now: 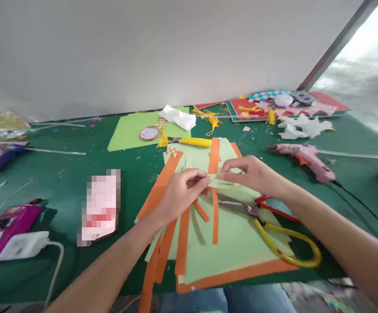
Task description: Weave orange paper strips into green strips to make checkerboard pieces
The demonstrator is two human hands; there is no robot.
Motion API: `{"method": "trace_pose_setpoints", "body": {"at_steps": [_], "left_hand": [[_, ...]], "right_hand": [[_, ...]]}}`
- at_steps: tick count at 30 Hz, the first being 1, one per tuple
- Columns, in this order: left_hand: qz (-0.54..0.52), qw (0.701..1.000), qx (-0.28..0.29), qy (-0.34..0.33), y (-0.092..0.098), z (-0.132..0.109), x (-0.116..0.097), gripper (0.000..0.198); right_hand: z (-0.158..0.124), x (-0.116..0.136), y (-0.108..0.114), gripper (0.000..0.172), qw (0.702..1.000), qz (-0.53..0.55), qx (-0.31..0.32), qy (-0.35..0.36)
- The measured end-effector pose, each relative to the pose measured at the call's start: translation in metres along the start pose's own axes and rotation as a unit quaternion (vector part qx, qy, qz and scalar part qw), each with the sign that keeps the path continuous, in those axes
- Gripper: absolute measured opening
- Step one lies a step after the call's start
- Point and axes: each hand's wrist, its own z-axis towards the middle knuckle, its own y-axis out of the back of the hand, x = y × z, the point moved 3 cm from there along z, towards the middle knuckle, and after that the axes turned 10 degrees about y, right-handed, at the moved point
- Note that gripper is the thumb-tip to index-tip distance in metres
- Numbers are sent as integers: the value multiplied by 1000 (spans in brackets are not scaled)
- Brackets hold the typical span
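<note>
Left hand (189, 187) and right hand (245, 171) each have thumb and fingers pinched narrow on a pale green strip (215, 183); it crosses an orange strip (215, 217) over pale green sheets (228, 256), fingers hiding part of it; scissors (236, 206) rest on the sheets, the right forearm covering some of the red handle; marks on a round disc (149, 133) are illegible; the phone (100, 206) is masked by blocks; print on a white charger (22, 245) is too small to read.
</note>
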Motion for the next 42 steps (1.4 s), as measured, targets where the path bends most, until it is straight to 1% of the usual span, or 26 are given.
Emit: {"method": "trace_pose_setpoints", "body": {"at_steps": [8, 9, 11, 13, 14, 15, 16, 18, 20, 22, 24, 26, 29, 33, 37, 39, 42], "left_hand": [[7, 1000, -2, 0, 1, -5, -5, 19], [3, 1000, -6, 1, 1, -5, -6, 19], [-10, 1000, -23, 6, 3, -5, -8, 19], [-24, 999, -42, 14, 4, -4, -8, 19], [-30, 998, -49, 17, 5, -4, -8, 20], [-36, 998, -54, 20, 6, -3, -8, 20], [-41, 997, -58, 20, 7, -2, -7, 21], [-52, 996, -65, 17, 7, -1, -6, 21], [-64, 995, -75, 14, 8, 0, -4, 21], [-73, 994, -79, 13, 9, 1, -3, 22], [-82, 993, -78, 14, 9, 1, -2, 22], [-92, 993, -77, 14, 10, 1, -1, 22], [-105, 991, -81, 18, 11, 2, 0, 22], [-109, 989, -93, 20, 12, 2, 2, 22], [-122, 988, -94, 23, 12, 2, 3, 21], [-133, 987, -87, 25, 12, 2, 3, 20], [-146, 986, -76, 26, 11, 2, 2, 20]], "right_hand": [[0, -3, 1, 27, 1000, -10, 0, 15], [0, -2, 2, 24, 999, -16, -17, 24], [-1, 0, 5, 16, 993, -47, -88, 64], [-3, 7, 9, 12, 968, -106, -177, 140], [-5, 11, 9, 13, 951, -139, -205, 187], [-7, 15, 8, 15, 934, -169, -213, 233], [-8, 18, 5, 18, 918, -194, -207, 276], [-10, 22, -3, 21, 895, -232, -170, 342], [-11, 25, -12, 21, 879, -256, -130, 381], [-11, 26, -18, 18, 869, -260, -106, 406], [-12, 28, -21, 17, 873, -239, -90, 415], [-11, 29, -21, 16, 889, -191, -83, 408], [-12, 30, -18, 14, 919, -101, -91, 370], [-12, 29, -16, 13, 945, -22, -102, 310], [-11, 26, -19, 13, 955, -3, -93, 281], [-10, 25, -21, 14, 954, -10, -93, 283], [-11, 25, -25, 18, 946, -35, -98, 307]]}}
